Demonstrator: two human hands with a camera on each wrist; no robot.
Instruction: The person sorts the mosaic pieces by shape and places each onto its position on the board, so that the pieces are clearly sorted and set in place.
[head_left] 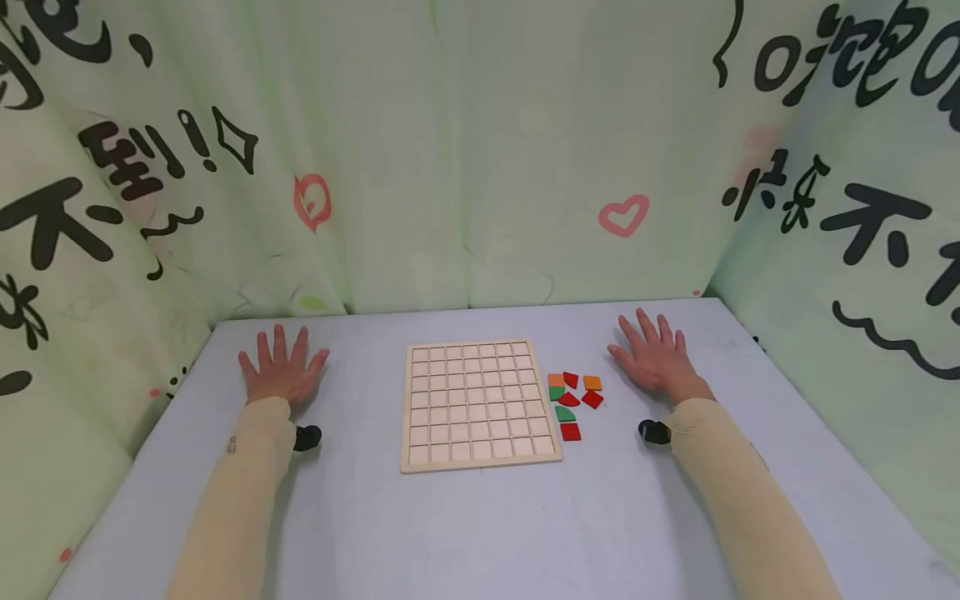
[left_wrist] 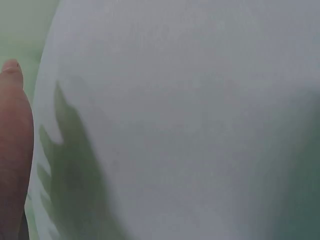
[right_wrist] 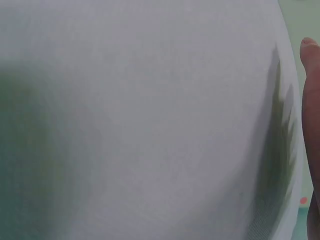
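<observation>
Both spread over surface (head_left: pixel 480 533): your left hand (head_left: pixel 281 373), your right hand (head_left: pixel 657 360) | gridded board (head_left: pixel 480 408) between them | red, orange, green pieces (head_left: pixel 570 432) beside it | curtain (head_left: pixel 525 167) writing (head_left: pixel 868 225): "不" legible

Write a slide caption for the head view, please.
Spread hands flank a gridded board with red, green and orange pieces beside it.

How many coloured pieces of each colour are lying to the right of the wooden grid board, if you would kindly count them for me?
Red pieces: 4
Orange pieces: 2
Green pieces: 2
Total: 8
</observation>
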